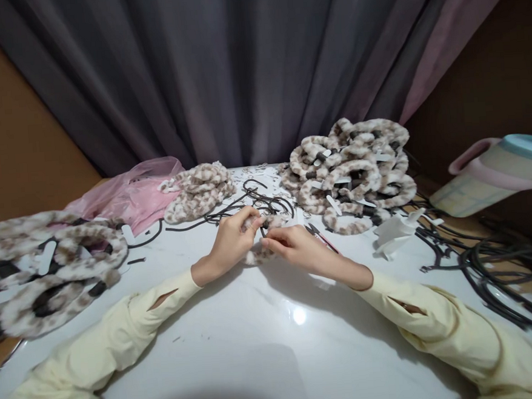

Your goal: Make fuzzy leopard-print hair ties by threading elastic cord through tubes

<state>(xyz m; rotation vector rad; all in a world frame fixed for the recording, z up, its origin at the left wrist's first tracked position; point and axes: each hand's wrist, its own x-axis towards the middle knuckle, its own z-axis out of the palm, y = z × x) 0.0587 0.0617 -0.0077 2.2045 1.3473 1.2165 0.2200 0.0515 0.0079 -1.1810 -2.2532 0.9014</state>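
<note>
Gripping a fuzzy leopard-print piece [261, 254] with left hand [230, 241] and right hand [296, 246].

the near half of the desk [258, 346] lies bare, a wide lane from left to right crossed only by two sleeved forearms. at mid-desk the left hand [230, 241] and right hand [296, 246], both pinching a furry strip [257, 256], block the way farther. furry headbands [47, 269] and a pink bag [129, 194] wall the left; a furry pile [197, 192], black bands [266, 202] and a taller heap [355, 169] the far side; tangled black hoops [494, 268], paper scraps [393, 233] and a jug [496, 171] the right.
</note>
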